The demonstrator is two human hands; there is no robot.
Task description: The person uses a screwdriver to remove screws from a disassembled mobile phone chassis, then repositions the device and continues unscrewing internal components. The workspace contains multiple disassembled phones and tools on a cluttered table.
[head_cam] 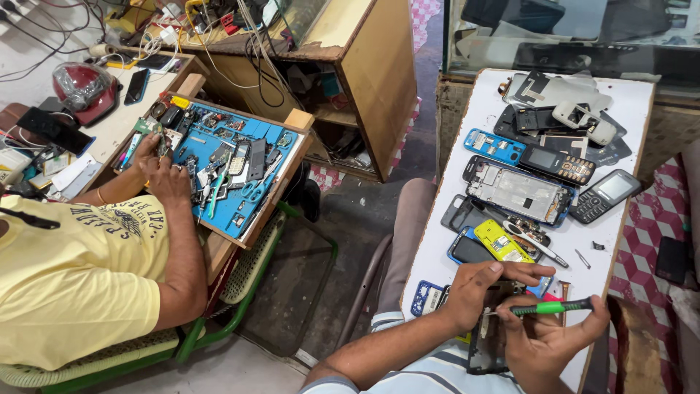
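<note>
Green-handled steel screwdriver (pixel 552 308) in right hand (pixel 543 344), black slab-shaped phone (pixel 487 343) under left hand (pixel 477 288)

The scene is bright and evenly lit by soft, daylight-like light that seems to come from above and the upper right. The white table (pixel 627 102) is the brightest surface, close to washed out at its far end, yet without hard glare. Shadows are soft: a faint one lies under the right hand (pixel 543 339) and the green-handled screwdriver (pixel 550 308), and deeper shade fills the open wooden cabinet (pixel 343 109) and the floor beneath it. The glass case (pixel 569 33) at the top shows dull reflections. Focus is sharp across most of the frame. Wide-angle distortion bends straight edges near the borders, and the corners look slightly stretched and soft.
</note>
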